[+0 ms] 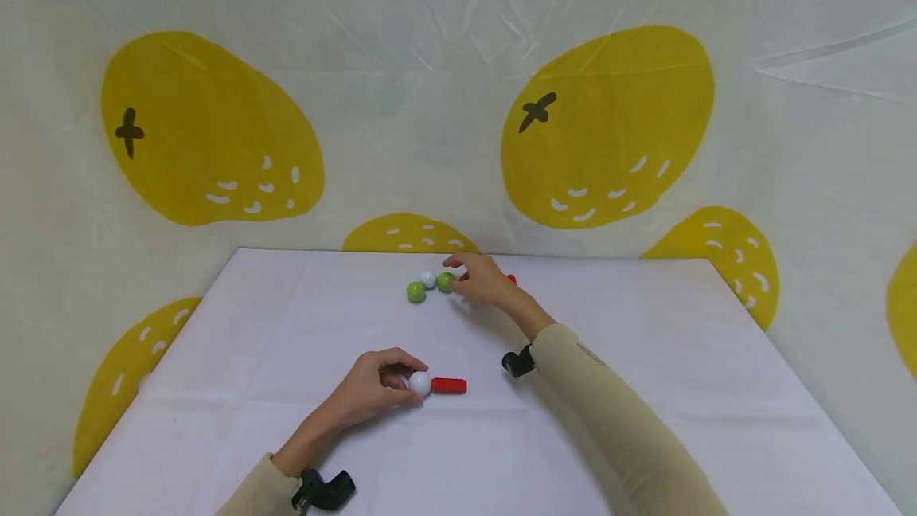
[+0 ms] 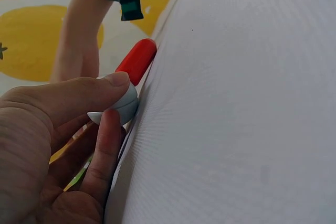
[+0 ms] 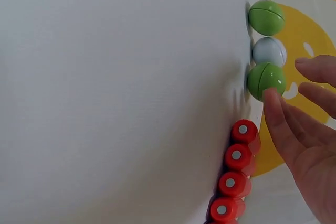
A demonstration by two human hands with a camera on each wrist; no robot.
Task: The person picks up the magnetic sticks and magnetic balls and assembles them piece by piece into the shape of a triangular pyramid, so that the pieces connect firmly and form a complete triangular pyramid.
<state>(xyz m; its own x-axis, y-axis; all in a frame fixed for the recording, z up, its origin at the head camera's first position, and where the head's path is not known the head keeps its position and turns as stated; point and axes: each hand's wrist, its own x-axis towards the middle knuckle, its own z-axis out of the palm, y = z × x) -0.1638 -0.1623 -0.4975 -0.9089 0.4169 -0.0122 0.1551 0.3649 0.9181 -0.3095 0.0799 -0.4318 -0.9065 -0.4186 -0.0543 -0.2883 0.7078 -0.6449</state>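
Near the front of the table, my left hand [image 1: 372, 385] pinches a white ball [image 1: 419, 383] between thumb and fingers. A red rod [image 1: 449, 385] lies against the ball's right side; in the left wrist view the rod [image 2: 137, 60] extends beyond my thumb. At the back, my right hand [image 1: 481, 280] reaches over to a green ball [image 1: 445, 282]. In the right wrist view one fingertip meets or overlaps this green ball [image 3: 266, 81], while the other fingers stand apart from it. Beside it sit another white ball [image 3: 269, 52] and another green ball [image 3: 266, 18].
Several red rods [image 3: 231, 183] with silvery round ends lie in a row near the balls, mostly hidden behind my right hand in the head view. A white cloth covers the table [image 1: 286, 325]. Behind the table hangs a sheet [image 1: 415, 102] with yellow fruit prints.
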